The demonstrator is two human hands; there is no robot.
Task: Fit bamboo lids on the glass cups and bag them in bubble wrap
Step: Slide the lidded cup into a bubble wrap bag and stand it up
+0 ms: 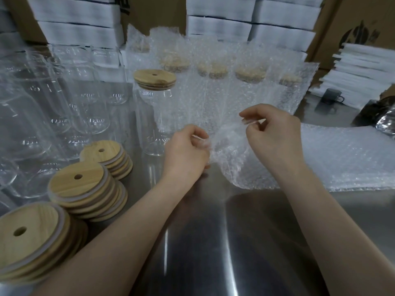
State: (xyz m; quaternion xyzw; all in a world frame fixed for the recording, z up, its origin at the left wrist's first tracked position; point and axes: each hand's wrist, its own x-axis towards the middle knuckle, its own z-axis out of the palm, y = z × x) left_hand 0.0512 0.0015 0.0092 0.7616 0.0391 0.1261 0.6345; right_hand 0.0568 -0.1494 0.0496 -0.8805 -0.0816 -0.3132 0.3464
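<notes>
My left hand [187,149] and my right hand [271,130] each pinch one side of the mouth of a bubble wrap bag [239,163] above the steel table [213,242]. Just behind my left hand stands a glass cup [156,116] with a bamboo lid [155,79] fitted on it. Several bagged, lidded cups [213,86] stand in a row behind the bag. Three stacks of bamboo lids [83,191] lie at the left. Bare glass cups [53,99] crowd the back left.
A pile of flat bubble wrap bags [346,159] lies at the right. White foam sheets [363,67] and cardboard boxes [352,22] stand along the back. A dark mug [330,97] and a black packet [378,116] sit at the far right.
</notes>
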